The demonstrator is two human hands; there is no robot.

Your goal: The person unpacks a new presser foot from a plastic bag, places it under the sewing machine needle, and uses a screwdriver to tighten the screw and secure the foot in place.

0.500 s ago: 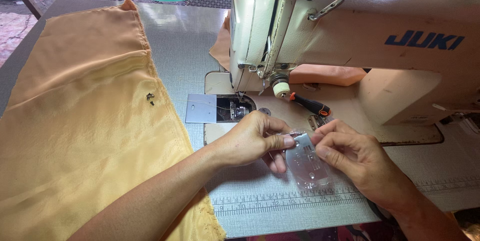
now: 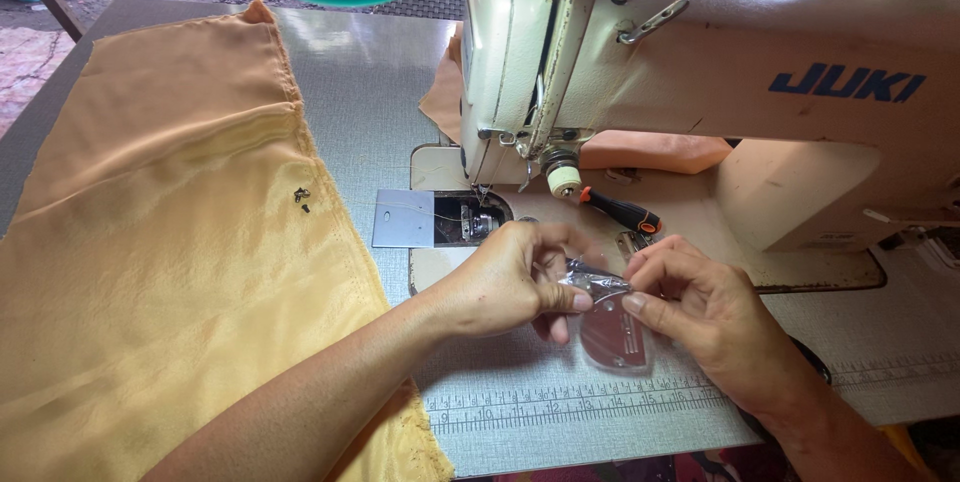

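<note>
My left hand (image 2: 510, 282) and right hand (image 2: 690, 307) both pinch the top of a small clear packet (image 2: 605, 327) holding a metal plate, just above the table (image 2: 380, 92) in front of the sewing machine (image 2: 700, 62). I judge I am opening the packet; pulling its mouth apart calls for firm fingertip grip. The machine's slide cover (image 2: 403, 219) sits pushed aside. Yellow cloth (image 2: 170, 242) lies at left.
</note>
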